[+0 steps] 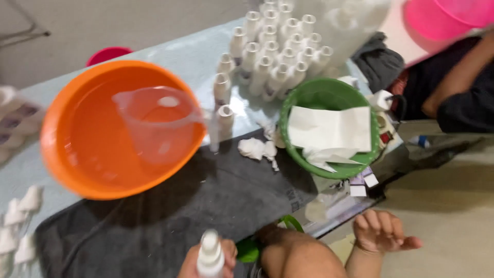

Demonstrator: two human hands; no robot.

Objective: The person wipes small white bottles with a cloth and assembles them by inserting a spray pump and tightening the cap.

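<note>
Bottle (210, 256), small and white with its spray cap on, sits in my left hand (206, 260) at the near edge of the table (180, 51), over the dark mat (206, 201). My fingers are wrapped round its body, thumb side toward my knee; bottle upright, top toward the camera. My right hand (381, 231) is off the table's near right corner, palm up, fingers loosely spread, holding nothing.

Risks as I judge them: one-handed grip low on the bottle, so it could slip and drop on the mat. The orange basin (103, 134) with liquid and a clear jug (159, 121) sits at the left; a careless reach could slosh it. The packed white bottles (272, 56) at the far edge could topple if bumped. Frame is blurred, so fine contact is unclear.
</note>
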